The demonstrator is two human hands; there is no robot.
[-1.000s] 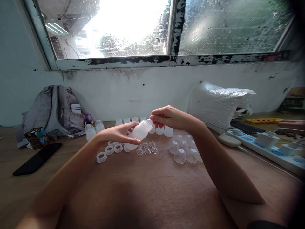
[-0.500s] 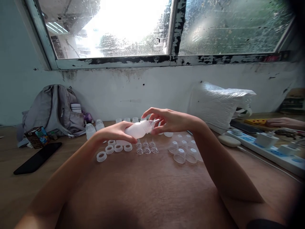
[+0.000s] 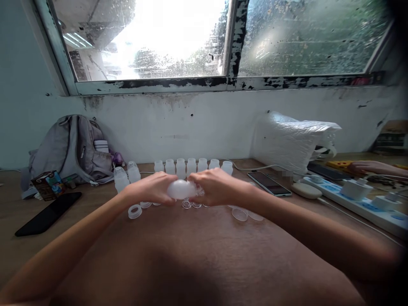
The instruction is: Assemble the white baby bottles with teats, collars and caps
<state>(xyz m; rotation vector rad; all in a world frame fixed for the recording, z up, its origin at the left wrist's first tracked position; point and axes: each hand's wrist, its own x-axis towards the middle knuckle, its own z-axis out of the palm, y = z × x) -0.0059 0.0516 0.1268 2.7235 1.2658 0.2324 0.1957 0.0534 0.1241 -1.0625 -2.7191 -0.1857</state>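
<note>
Left hand (image 3: 154,187) is curled round the body of a frosted bottle (image 3: 179,190), thumb below, fingers above. Bottle's off the table (image 3: 197,250), tipped on its side between the hands, neck end toward the right hand (image 3: 219,185). Right hand is closed at that end, fingers bunched on a clear piece (image 3: 199,192); blur and fingers hide the exact pinch. Below the hands, mid-table: white rings (image 3: 134,211) under the left forearm, clear round pieces (image 3: 186,204) below the bottle, clear cups (image 3: 239,213) under the right forearm, partly covered. Toward the left edge, a black phone (image 3: 47,213) and a carton (image 3: 49,185), printing too small to read. Right side: power strip (image 3: 334,192), blue markings, illegible; a second phone (image 3: 269,183) left of it. Seven bottles (image 3: 180,165) stand in a row near the back edge, two capped bottles (image 3: 120,176) left of them. Backpack (image 3: 73,142) at back left corner, white bag (image 3: 283,142) back right. Another person's hand (image 3: 376,167) at far right, on something yellow. Window (image 3: 178,42) above.
</note>
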